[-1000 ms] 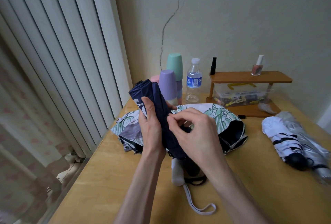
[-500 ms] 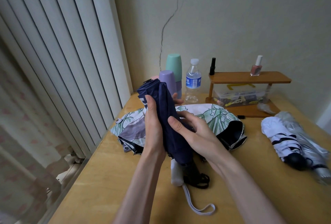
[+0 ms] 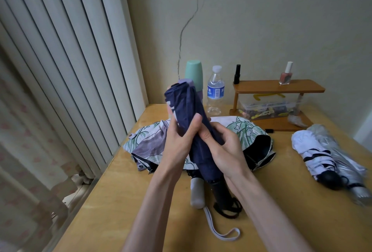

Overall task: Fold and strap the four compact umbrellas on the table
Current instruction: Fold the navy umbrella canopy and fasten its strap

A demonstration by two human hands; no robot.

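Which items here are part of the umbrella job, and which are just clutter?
Job:
navy umbrella, gripped by left hand and right hand
leaf-print umbrella, canopy loose
white striped umbrella
silver umbrella

Clutter:
water bottle
green cup
wooden shelf
nail polish
clear box

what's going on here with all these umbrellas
A person is working on the navy umbrella, holding it tilted above the table with both hands: the left hand wraps its canopy, and the right hand grips it just below. A leaf-print umbrella lies loose and unfolded on the table behind it. A white umbrella and a silver umbrella lie bundled side by side at the right; whether they are strapped is hard to tell.
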